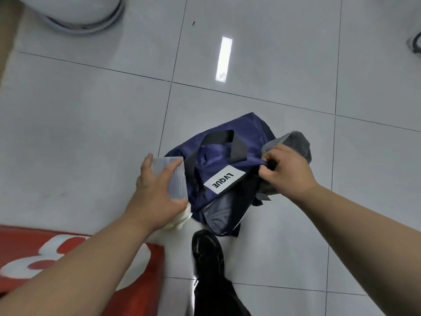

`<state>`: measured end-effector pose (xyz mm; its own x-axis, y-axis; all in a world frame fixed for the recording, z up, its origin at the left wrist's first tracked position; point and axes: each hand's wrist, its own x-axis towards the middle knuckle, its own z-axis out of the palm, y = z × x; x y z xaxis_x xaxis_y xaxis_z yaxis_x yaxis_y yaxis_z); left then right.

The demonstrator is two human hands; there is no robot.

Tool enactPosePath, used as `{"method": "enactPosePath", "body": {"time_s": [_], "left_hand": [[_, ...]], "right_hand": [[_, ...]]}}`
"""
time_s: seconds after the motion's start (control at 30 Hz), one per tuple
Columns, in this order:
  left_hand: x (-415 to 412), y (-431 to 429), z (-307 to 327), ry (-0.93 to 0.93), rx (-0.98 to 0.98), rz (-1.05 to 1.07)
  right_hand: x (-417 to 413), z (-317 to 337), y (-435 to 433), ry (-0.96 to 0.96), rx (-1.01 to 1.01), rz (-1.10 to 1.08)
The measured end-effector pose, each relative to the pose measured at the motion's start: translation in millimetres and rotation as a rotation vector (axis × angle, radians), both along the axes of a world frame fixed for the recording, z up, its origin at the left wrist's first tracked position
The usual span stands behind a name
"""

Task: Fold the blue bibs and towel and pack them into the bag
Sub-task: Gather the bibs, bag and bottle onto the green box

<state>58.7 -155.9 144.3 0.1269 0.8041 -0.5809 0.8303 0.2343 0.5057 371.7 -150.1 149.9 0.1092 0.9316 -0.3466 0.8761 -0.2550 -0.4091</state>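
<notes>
A navy bag (218,160) with black handles and a white label lies on the tiled floor. My left hand (155,190) grips a folded stack of pale blue bibs (176,179) just left of the bag; cream fabric shows below that hand. My right hand (287,169) pinches the bag's fabric at its right edge. A grey towel (293,142) sits behind that hand, partly hidden by it.
A red mat with white lettering (75,254) lies at the lower left. My black shoe and dark trouser leg (207,254) stand just below the bag. A white round base (86,17) is at the top left. Grey floor tiles stretch all around.
</notes>
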Motion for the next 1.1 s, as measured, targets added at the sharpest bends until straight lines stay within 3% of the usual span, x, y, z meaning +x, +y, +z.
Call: {"method": "enactPosePath", "body": {"time_s": [0.33,0.83,1.1], "left_hand": [[-59,3,137,-0.015,0.072,0.106],[-182,-70,490,0.013,0.364,0.474],[-237,-166,608,0.036,0.578,0.667]], "right_hand": [[-76,130,38,0.056,0.129,0.221],[-251,479,80,0.312,0.332,0.539],[-342,630,37,0.396,0.513,0.769]]}}
